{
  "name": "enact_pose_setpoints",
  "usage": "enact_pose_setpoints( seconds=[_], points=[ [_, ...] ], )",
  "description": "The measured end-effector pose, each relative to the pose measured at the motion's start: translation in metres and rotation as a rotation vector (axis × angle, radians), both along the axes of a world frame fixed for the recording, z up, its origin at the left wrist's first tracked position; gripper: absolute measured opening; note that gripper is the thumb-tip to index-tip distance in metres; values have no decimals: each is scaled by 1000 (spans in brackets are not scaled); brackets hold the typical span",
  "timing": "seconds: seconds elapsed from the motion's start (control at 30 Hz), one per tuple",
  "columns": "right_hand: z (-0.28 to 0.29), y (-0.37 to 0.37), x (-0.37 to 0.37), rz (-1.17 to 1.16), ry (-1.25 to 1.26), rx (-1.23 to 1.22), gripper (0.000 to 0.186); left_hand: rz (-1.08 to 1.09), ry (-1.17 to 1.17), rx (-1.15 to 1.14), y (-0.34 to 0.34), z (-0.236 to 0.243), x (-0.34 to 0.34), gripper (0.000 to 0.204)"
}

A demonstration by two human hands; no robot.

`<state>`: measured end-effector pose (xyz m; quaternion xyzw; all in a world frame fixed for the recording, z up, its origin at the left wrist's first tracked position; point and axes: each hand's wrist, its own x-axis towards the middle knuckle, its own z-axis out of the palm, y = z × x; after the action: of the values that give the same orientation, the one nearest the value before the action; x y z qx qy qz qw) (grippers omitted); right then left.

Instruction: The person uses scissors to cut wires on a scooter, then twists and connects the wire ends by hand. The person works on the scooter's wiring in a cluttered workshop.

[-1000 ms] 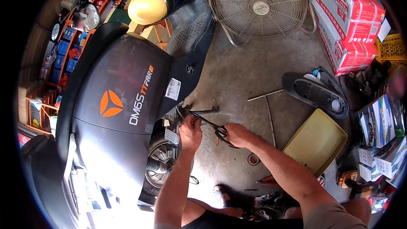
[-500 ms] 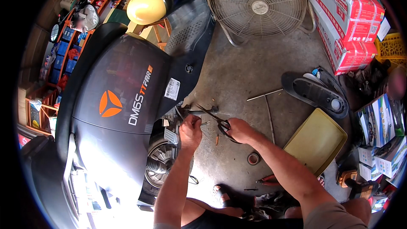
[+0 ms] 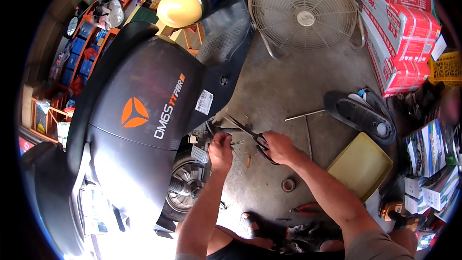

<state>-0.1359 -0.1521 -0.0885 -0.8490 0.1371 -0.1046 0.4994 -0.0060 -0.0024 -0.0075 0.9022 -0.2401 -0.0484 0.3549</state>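
Note:
My left hand [image 3: 221,153] is closed in a pinch beside the scooter's lower edge. Thin wires [image 3: 236,143] stick out from its fingertips, and a cable [image 3: 209,127] runs near it from the scooter. Just to the right, my right hand [image 3: 279,147] grips a pair of dark scissors [image 3: 240,126] by the handles. Their long blades point up and left, past the wire ends and apart from them. The grey scooter [image 3: 144,82] lies to the left of my hands, its wheel [image 3: 186,183] showing below its body panel.
On the floor are a roll of tape [image 3: 288,185], red-handled pliers [image 3: 305,209], a T-shaped metal wrench [image 3: 306,127], a yellow tray [image 3: 361,168] and a black plastic cover [image 3: 353,110]. A large fan [image 3: 305,18] stands ahead, with red-and-white boxes [image 3: 409,33] stacked to the right.
The whole view has shifted, so the scooter, fan and floor items sit slightly further right and lower. Both hands keep their grips on the wires and scissors.

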Motion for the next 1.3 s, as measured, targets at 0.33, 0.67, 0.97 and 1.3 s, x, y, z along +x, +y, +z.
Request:
enact_pose_setpoints(
  seconds=[0.33,0.67,0.97,1.3],
  points=[
    [-17,-15,8,107,-73,-198,38,27,164,-290,14,-25,14,4],
    [-8,-19,27,166,-169,-338,29,-17,284,-342,20,-25,16,5],
    [-7,-22,32,182,-236,-327,26,-55,282,-239,28,-21,22,9],
    [-4,-24,27,189,-196,-289,21,-19,223,-216,24,-17,14,11]
  ],
)
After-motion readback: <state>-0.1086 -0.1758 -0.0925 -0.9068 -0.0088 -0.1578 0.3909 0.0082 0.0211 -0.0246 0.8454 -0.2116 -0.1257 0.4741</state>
